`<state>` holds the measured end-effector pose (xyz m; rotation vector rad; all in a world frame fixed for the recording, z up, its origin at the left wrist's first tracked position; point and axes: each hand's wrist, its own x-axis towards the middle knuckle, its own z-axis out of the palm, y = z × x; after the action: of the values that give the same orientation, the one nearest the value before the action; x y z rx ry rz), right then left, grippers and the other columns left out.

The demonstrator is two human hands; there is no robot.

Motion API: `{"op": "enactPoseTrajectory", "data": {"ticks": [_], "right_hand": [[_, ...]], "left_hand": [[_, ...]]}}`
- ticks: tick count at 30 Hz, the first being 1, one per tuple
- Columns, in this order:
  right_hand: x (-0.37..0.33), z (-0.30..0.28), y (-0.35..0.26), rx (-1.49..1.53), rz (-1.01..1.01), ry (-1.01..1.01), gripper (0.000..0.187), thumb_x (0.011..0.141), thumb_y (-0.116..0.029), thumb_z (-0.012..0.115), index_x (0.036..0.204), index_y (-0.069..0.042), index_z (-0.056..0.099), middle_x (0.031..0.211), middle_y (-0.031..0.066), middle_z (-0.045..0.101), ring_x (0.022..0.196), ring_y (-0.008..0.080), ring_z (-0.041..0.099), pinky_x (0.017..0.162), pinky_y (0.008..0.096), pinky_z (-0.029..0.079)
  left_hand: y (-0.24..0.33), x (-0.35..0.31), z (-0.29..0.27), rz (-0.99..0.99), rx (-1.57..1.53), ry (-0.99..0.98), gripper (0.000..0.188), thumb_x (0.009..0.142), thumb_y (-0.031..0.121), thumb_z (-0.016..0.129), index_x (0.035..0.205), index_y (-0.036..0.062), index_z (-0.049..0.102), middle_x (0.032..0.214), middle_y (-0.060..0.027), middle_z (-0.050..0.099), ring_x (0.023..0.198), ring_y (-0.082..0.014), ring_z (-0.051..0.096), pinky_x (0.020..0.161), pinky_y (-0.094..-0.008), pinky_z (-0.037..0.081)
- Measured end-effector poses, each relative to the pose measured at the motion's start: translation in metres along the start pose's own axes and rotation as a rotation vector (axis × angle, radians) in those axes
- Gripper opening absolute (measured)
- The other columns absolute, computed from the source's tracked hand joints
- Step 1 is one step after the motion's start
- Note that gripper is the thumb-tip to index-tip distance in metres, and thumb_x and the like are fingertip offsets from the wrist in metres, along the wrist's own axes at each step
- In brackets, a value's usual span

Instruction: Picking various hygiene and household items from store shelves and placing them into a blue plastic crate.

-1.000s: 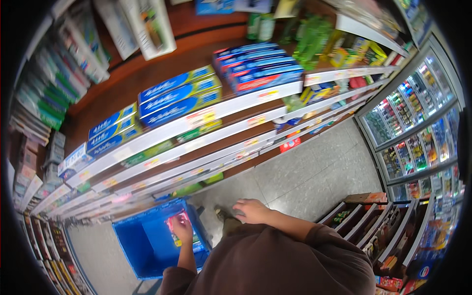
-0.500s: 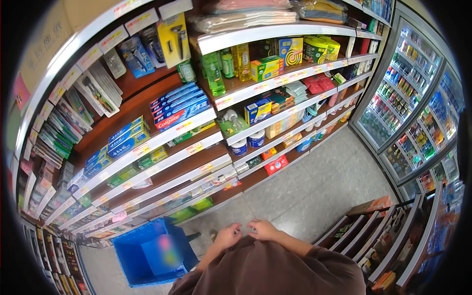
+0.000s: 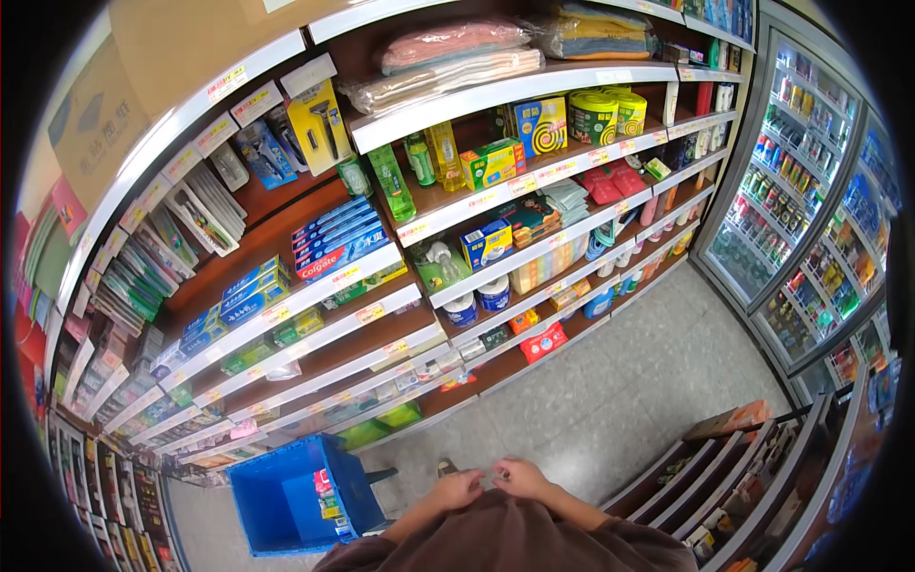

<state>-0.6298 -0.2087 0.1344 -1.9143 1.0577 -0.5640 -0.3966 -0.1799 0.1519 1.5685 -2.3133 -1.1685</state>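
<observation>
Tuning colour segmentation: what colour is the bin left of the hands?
The bin is plain blue, inside and out; best seen in the head view.

A shop: price-tagged shelves (image 3: 562, 170) and, apparently, a drinks fridge (image 3: 843, 186)

A person's bare left hand (image 3: 460, 489) and bare right hand (image 3: 520, 479), fingers curled, are close together before a dark brown fabric top (image 3: 519, 539); whether they hold anything is unclear; to the left, an open blue plastic crate (image 3: 274, 500) holds red and green packets (image 3: 327, 494); ahead, white-edged brown shelves (image 3: 272, 227) carry long blue cardboard cartons (image 3: 335, 235); beyond grey tiled floor (image 3: 629, 362), at right, stands a glass-doored drinks cooler (image 3: 827, 212).
</observation>
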Motion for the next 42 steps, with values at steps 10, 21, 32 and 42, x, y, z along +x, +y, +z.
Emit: {"op": "enactPoseTrajectory", "data": {"ticks": [10, 21, 32, 42], "right_hand": [[0.029, -0.007, 0.008, -0.018, 0.024, -0.078, 0.029, 0.083, -0.025, 0.074, 0.102, -0.005, 0.067, 0.093, 0.0147, 0.067, 0.081, 0.0292, 0.07, 0.073, 0.039, 0.056], [0.16, -0.045, -0.033, -0.148, -0.011, 0.172, 0.026, 0.082, -0.024, 0.073, 0.1, -0.006, 0.067, 0.095, 0.0149, 0.067, 0.088, 0.0336, 0.068, 0.076, 0.041, 0.055], [0.294, -0.225, -0.139, -0.386, -0.315, 0.863, 0.038, 0.075, -0.013, 0.079, 0.107, -0.002, 0.064, 0.111, 0.0181, 0.063, 0.104, 0.0358, 0.062, 0.089, 0.0418, 0.051], [0.39, -0.373, -0.177, -0.618, -0.542, 1.136, 0.062, 0.073, -0.026, 0.082, 0.124, -0.002, 0.057, 0.13, 0.0223, 0.053, 0.118, 0.0404, 0.053, 0.101, 0.0491, 0.042]], "left_hand": [[-0.019, 0.007, -0.019, -0.074, -0.195, 0.187, 0.033, 0.088, 0.022, 0.068, 0.116, 0.0073, 0.064, 0.1, -0.0136, 0.072, 0.087, -0.0278, 0.072, 0.077, -0.0383, 0.058], [-0.054, 0.058, -0.096, 0.005, -0.155, 0.18, 0.026, 0.089, 0.025, 0.064, 0.109, 0.0089, 0.064, 0.094, -0.0136, 0.071, 0.086, -0.0332, 0.069, 0.076, -0.0427, 0.055], [-0.081, 0.093, -0.171, 0.114, -0.207, 0.273, 0.026, 0.086, 0.016, 0.068, 0.111, 0.007, 0.066, 0.094, -0.0098, 0.072, 0.078, -0.0265, 0.07, 0.071, -0.0374, 0.056], [-0.072, 0.111, -0.163, -0.084, -0.431, 0.408, 0.023, 0.089, 0.013, 0.07, 0.11, 0.0058, 0.067, 0.093, -0.0098, 0.073, 0.075, -0.019, 0.07, 0.07, -0.0327, 0.056]]}}
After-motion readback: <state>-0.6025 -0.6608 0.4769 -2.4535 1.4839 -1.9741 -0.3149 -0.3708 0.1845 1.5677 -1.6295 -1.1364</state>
